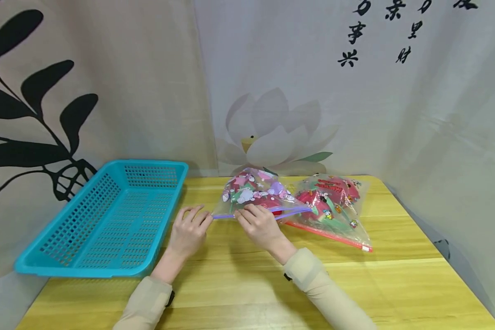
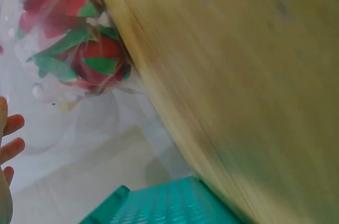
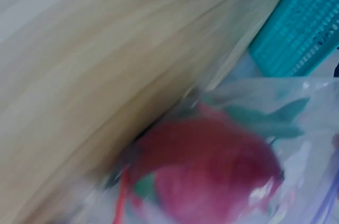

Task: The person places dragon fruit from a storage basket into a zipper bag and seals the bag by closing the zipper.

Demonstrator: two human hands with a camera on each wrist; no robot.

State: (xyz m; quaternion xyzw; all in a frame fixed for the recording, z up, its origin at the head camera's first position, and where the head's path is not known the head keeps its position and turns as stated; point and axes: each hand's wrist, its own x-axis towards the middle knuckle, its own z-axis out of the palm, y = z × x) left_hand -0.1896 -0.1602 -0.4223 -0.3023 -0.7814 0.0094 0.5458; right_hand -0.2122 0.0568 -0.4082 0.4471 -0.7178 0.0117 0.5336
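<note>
A clear zip bag with a pink and purple cartoon print stands at the back middle of the table, its purple zip strip facing me. My left hand pinches the strip's left corner, the thumb hidden. Beside it, my right hand pinches the strip near its middle. To the right of that hand the two purple edges stand apart. Inside show red, dragon-fruit-like pieces with green leaf tips. In the right wrist view, a large pink-red fruit lies under clear plastic.
Touching the bag on its right lies a second clear zip bag with a red strip and similar red contents. A blue perforated basket stands at the left of the wooden table. Printed cloth hangs behind.
</note>
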